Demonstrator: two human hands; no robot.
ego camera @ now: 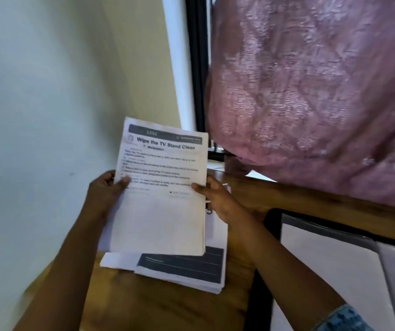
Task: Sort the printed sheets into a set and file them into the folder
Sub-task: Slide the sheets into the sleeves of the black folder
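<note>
- My left hand [105, 194] holds the left edge of the set of sheets [160, 216]. My fingers [123, 181] pinch it, thumb on the front of the page.
- My right hand [218, 204] holds the right edge the same way, thumb on the front and the other fingers behind.
- The set is lifted up in front of me. Its long side runs away from me, and the top leans a little to the right. The top page says "Wipe the TV Stand Clean".
- Right under the set, a pile of more sheets [179, 268] lies flat on the bench [287, 197]. Its near end sticks out toward me.
- The folder [330, 271] lies to the right of the set, past my right arm. It looks open, but part of it runs out of view.
- So the folder is closer to my right hand than to my left. I think the set must go to the right to get there, and its long side should line up with the folder's long side.
- A pink curtain [311, 91] hangs over the far side of the bench. A pale wall [36, 115] is on my left.
</note>
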